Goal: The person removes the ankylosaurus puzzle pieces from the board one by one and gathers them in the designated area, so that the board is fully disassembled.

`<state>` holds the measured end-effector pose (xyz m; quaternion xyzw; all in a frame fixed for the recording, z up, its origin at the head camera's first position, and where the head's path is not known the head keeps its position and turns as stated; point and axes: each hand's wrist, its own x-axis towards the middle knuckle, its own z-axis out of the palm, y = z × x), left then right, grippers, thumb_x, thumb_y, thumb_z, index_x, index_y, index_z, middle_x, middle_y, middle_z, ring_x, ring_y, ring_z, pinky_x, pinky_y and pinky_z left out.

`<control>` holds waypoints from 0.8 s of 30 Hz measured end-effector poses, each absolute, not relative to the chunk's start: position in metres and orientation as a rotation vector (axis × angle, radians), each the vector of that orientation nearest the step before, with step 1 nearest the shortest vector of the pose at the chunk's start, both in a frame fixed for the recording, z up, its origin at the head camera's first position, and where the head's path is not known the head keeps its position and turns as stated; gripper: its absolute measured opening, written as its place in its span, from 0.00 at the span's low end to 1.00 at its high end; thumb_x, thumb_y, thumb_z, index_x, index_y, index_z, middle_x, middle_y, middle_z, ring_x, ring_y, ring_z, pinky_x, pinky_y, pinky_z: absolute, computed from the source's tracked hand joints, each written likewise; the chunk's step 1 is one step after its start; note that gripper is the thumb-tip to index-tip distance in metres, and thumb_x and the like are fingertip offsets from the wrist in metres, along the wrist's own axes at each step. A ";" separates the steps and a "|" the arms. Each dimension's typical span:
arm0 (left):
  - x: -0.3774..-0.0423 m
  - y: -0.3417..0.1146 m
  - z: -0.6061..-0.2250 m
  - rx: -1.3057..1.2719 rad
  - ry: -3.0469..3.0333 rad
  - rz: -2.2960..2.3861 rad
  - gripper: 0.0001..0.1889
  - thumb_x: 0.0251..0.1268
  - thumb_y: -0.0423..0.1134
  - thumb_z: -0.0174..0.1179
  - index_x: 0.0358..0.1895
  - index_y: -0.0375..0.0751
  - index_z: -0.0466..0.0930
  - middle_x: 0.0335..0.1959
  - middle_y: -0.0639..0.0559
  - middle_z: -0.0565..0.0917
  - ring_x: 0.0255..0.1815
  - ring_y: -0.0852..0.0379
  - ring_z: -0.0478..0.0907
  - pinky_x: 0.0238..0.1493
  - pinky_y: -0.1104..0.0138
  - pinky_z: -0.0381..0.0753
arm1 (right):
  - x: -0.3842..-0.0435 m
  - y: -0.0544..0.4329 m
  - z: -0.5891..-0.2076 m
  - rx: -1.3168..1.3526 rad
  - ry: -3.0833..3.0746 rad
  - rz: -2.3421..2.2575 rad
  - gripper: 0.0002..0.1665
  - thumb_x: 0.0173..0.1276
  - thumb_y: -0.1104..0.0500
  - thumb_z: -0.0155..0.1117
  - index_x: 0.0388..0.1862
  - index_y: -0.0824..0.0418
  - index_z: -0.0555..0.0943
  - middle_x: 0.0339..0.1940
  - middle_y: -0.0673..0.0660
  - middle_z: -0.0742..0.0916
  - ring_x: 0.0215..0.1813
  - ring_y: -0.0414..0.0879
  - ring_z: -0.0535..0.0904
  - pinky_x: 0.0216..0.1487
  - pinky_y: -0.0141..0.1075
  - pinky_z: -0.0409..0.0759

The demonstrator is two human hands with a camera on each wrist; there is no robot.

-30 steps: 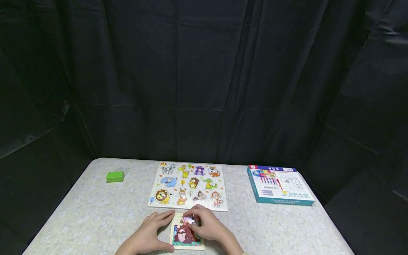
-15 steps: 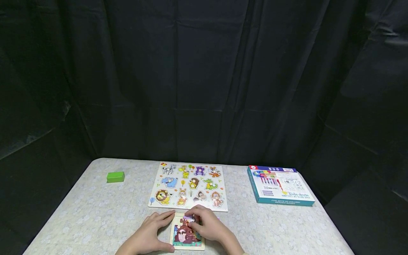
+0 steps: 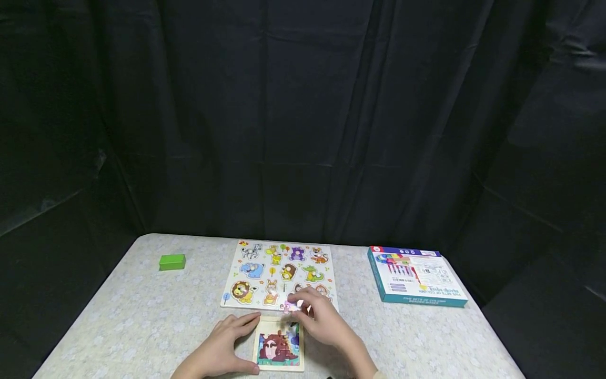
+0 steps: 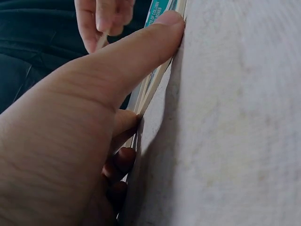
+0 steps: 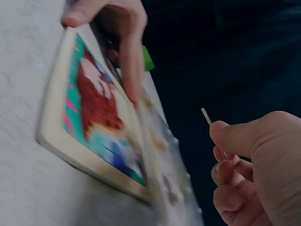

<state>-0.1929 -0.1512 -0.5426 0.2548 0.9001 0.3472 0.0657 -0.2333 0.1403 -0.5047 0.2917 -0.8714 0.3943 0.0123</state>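
In the head view a small wooden jigsaw puzzle [image 3: 270, 350] with a brown animal picture lies at the table's front. Bare wood shows in the upper left of its picture area. My left hand [image 3: 222, 347] rests along its left side, thumb at the near corner and forefinger at the far one. My right hand [image 3: 322, 321] pinches a pink-purple jigsaw piece [image 3: 290, 306] between thumb and fingers, beyond the puzzle's far edge. In the right wrist view that thin piece [image 5: 206, 115] is seen edge-on, raised in the fingertips.
Just behind the jigsaw lies a white animal peg board [image 3: 279, 273], overlapped by the right hand in the head view. A green block [image 3: 172, 262] sits at the back left, a flat printed box [image 3: 416, 276] at the back right. Black cloth [image 3: 303, 131] hangs behind the table.
My right hand has lifted a piece from the puzzle's upper part and moved up and away with it, baring wood there. The left hand stays at the puzzle's left side.
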 end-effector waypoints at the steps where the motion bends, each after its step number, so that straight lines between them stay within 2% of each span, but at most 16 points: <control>1: -0.193 -0.151 -0.542 0.766 2.713 1.054 0.57 0.44 0.65 0.83 0.77 0.40 0.73 0.80 0.48 0.71 0.68 0.44 0.69 0.68 0.40 0.66 | -0.234 0.143 -0.502 0.897 -2.712 1.213 0.14 0.77 0.62 0.68 0.59 0.58 0.86 0.55 0.51 0.85 0.41 0.36 0.76 0.41 0.31 0.79; 3: -0.193 -0.151 -0.542 0.766 2.711 1.065 0.57 0.43 0.65 0.83 0.78 0.40 0.73 0.80 0.48 0.71 0.67 0.45 0.69 0.68 0.41 0.66 | -0.236 0.150 -0.498 0.869 -2.705 1.184 0.14 0.77 0.63 0.67 0.59 0.57 0.86 0.54 0.50 0.85 0.41 0.37 0.75 0.40 0.32 0.79; 7: -0.193 -0.151 -0.543 0.773 2.738 1.046 0.57 0.42 0.66 0.83 0.77 0.41 0.73 0.80 0.50 0.72 0.60 0.57 0.69 0.64 0.51 0.69 | -0.239 0.168 -0.494 0.781 -2.704 1.160 0.13 0.77 0.63 0.68 0.58 0.57 0.86 0.53 0.52 0.84 0.40 0.37 0.75 0.39 0.32 0.78; 9: -0.193 -0.150 -0.544 0.778 2.740 1.048 0.57 0.42 0.66 0.83 0.77 0.40 0.73 0.80 0.50 0.72 0.61 0.56 0.69 0.64 0.50 0.69 | -0.239 0.179 -0.493 0.722 -2.708 1.155 0.13 0.76 0.63 0.69 0.57 0.57 0.87 0.53 0.53 0.84 0.39 0.37 0.75 0.39 0.32 0.78; 12: -0.192 -0.150 -0.545 0.781 2.720 1.072 0.57 0.43 0.64 0.84 0.77 0.39 0.73 0.80 0.48 0.72 0.69 0.45 0.69 0.68 0.43 0.67 | -0.238 0.196 -0.494 0.641 -2.704 1.152 0.13 0.75 0.64 0.70 0.56 0.57 0.87 0.52 0.53 0.85 0.38 0.36 0.75 0.39 0.32 0.78; 14: -0.191 -0.149 -0.545 0.774 2.707 1.083 0.56 0.43 0.64 0.84 0.77 0.39 0.73 0.80 0.48 0.71 0.69 0.41 0.69 0.68 0.41 0.66 | -0.236 0.208 -0.495 0.604 -2.693 1.152 0.13 0.75 0.65 0.70 0.56 0.58 0.87 0.52 0.54 0.85 0.38 0.35 0.75 0.38 0.32 0.78; 18: -0.191 -0.149 -0.544 0.767 2.713 1.075 0.57 0.43 0.65 0.84 0.77 0.40 0.73 0.80 0.49 0.72 0.68 0.45 0.69 0.67 0.43 0.67 | -0.230 0.231 -0.500 0.556 -2.678 1.165 0.14 0.73 0.67 0.71 0.56 0.60 0.87 0.50 0.55 0.86 0.35 0.34 0.75 0.35 0.31 0.77; 19: -0.192 -0.149 -0.543 0.763 2.703 1.084 0.57 0.43 0.64 0.84 0.77 0.39 0.73 0.80 0.48 0.71 0.69 0.43 0.69 0.69 0.42 0.66 | -0.229 0.236 -0.501 0.546 -2.678 1.163 0.14 0.73 0.67 0.71 0.55 0.60 0.88 0.49 0.54 0.85 0.35 0.34 0.74 0.35 0.31 0.77; 22: -0.193 -0.150 -0.542 0.761 2.675 1.112 0.57 0.44 0.63 0.84 0.77 0.38 0.73 0.80 0.44 0.71 0.75 0.31 0.65 0.71 0.34 0.62 | -0.223 0.249 -0.508 0.519 -2.690 1.165 0.13 0.73 0.65 0.72 0.55 0.59 0.88 0.47 0.51 0.85 0.35 0.35 0.73 0.36 0.31 0.76; 24: -0.193 -0.151 -0.542 0.753 2.644 1.139 0.57 0.44 0.61 0.84 0.77 0.36 0.72 0.81 0.42 0.70 0.77 0.19 0.58 0.71 0.26 0.55 | -0.220 0.256 -0.515 0.504 -2.712 1.164 0.13 0.73 0.63 0.72 0.55 0.58 0.88 0.47 0.50 0.85 0.37 0.35 0.73 0.38 0.31 0.76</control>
